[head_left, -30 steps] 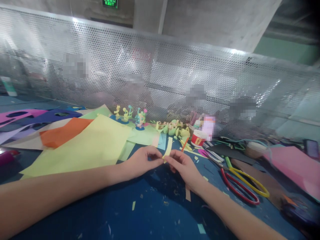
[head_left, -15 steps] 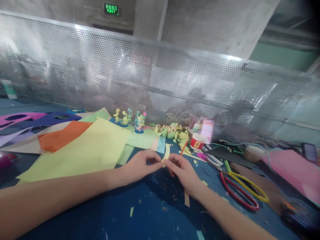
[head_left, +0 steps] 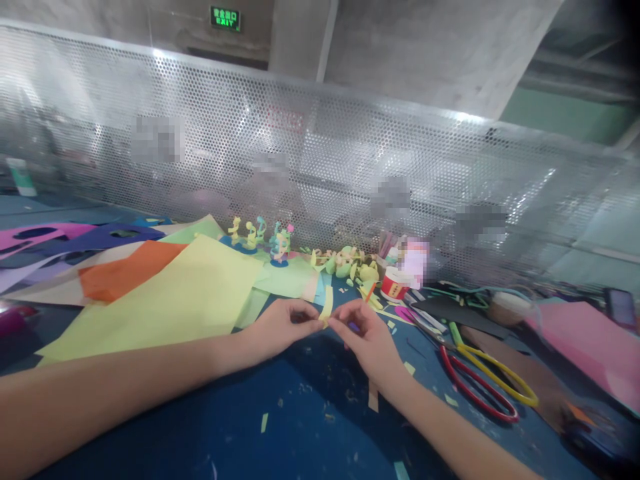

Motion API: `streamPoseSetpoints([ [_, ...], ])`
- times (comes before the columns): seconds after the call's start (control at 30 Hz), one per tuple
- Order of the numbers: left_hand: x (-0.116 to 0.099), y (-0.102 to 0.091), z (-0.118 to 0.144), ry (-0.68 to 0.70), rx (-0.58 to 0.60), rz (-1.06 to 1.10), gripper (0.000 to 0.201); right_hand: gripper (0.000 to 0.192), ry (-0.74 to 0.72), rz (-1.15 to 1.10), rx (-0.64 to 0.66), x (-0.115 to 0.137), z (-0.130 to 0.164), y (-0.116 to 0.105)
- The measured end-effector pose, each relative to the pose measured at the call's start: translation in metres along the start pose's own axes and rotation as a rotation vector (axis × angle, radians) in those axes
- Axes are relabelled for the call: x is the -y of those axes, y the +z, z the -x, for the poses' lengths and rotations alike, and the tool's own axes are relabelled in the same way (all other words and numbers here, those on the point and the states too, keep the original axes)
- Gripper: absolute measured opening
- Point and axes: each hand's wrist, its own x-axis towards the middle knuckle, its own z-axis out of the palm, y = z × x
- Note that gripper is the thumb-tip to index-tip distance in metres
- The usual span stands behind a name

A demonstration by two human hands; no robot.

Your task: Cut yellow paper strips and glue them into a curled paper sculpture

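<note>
A narrow pale yellow paper strip (head_left: 327,303) stands up between my two hands. Its lower end is pinched between the thumb and finger of my left hand (head_left: 285,328). From the other side, the thumb and index finger of my right hand (head_left: 367,340) close on the same end. A thin orange stick (head_left: 371,291) shows past my right knuckles, with a bit of purple under the curled fingers; whether they are one thing held there I cannot tell. Beneath the right wrist lies a tan paper strip (head_left: 373,397).
Left lie yellow paper sheets (head_left: 165,300) and an orange sheet (head_left: 130,270). Small paper figures (head_left: 280,247) and yellow-green paper pieces (head_left: 350,263) stand behind, beside a red and white tub (head_left: 395,285). Scissors (head_left: 480,383) with red and yellow handles and pink paper (head_left: 585,340) lie right.
The yellow strip has tilted more upright and shifted slightly left. My right fingers have shifted a little on its lower end; my left hand has barely moved.
</note>
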Motion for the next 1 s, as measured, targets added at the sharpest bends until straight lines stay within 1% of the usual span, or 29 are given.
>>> streamPoseSetpoints([
  [0.1,0.0009,-0.0001,-0.0002,0.008,0.013,0.0,0.024,0.014,-0.106,0.16,-0.031,0.0003,0.001,-0.0012],
  [0.2,0.0015,0.0003,-0.0001,0.036,0.025,0.004,0.022,0.013,-0.153,0.218,-0.023,-0.0008,0.0009,-0.0021],
  [0.33,0.001,0.0011,0.0007,0.088,0.009,-0.068,0.021,0.015,-0.14,0.223,-0.012,-0.0018,0.0002,-0.0026],
  [0.5,-0.001,0.0024,0.0018,0.186,-0.067,-0.259,0.018,0.015,-0.13,0.222,0.004,-0.0014,0.0002,-0.0022],
  [0.57,-0.002,0.0024,0.002,0.219,-0.082,-0.302,0.016,0.014,-0.118,0.22,0.008,-0.0011,0.0001,-0.0017],
  [0.67,-0.0031,0.0016,0.0024,0.249,-0.083,-0.334,0.014,0.013,-0.098,0.215,0.013,-0.0004,-0.0002,-0.0006],
  [0.77,-0.0029,0.0003,0.0025,0.251,-0.097,-0.354,0.012,0.012,-0.083,0.215,0.021,0.0011,0.0001,0.0002],
  [1.0,-0.0012,-0.0015,0.0017,0.244,-0.112,-0.323,0.011,0.012,-0.055,0.21,0.057,0.0061,0.002,0.0001],
])
